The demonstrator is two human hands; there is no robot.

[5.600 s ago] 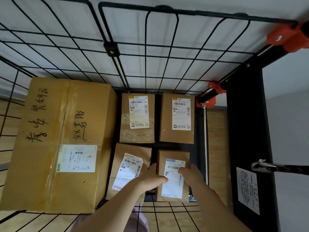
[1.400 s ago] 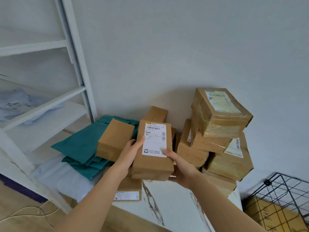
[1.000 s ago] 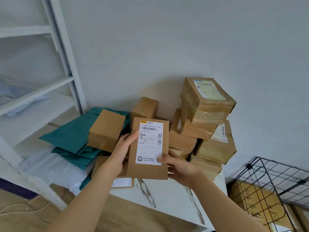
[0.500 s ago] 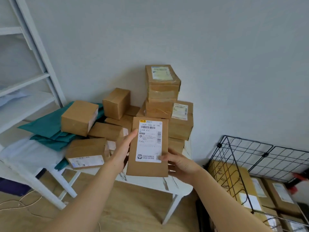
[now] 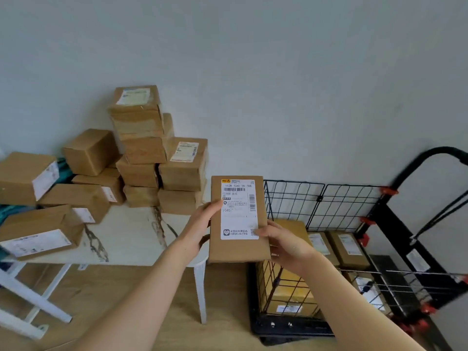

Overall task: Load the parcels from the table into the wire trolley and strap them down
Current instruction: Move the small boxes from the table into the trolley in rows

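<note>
Since the frame half a second back, both hands and the parcel had swung right, from over the table's middle to its right end, and much more of the trolley had come into view. Left thumb (image 5: 215,205) lay on the label's left edge, with the other left fingers hidden behind the box. Right fingers (image 5: 263,233) curled over the label's lower right corner. So I logged the left hand (image 5: 198,233) and the right hand (image 5: 285,245) as both clamped on the flat brown cardboard parcel with a white shipping label (image 5: 239,249). It was held upright, label facing me, in the air between table end and trolley; I couldn't tell whether it touched either.

Left of it stood the white marble-patterned table (image 5: 126,239), with a leaning stack of brown cardboard boxes (image 5: 141,138) at its back right corner. More loose boxes (image 5: 83,198) were spread to the left, some over a teal cloth (image 5: 62,171).

Right of the hands sat the black wire trolley (image 5: 319,206) on the wooden floor (image 5: 121,300), against the pale grey wall (image 5: 278,84). Inside it I saw a large yellow-brown carton (image 5: 287,292) at the near left and smaller labelled boxes (image 5: 350,249) beside it. Orange clips (image 5: 388,190) joined the wire panels to the black frame. A dark cord (image 5: 440,214) ran slantwise past the frame, below the curved black handle (image 5: 430,158).
</note>
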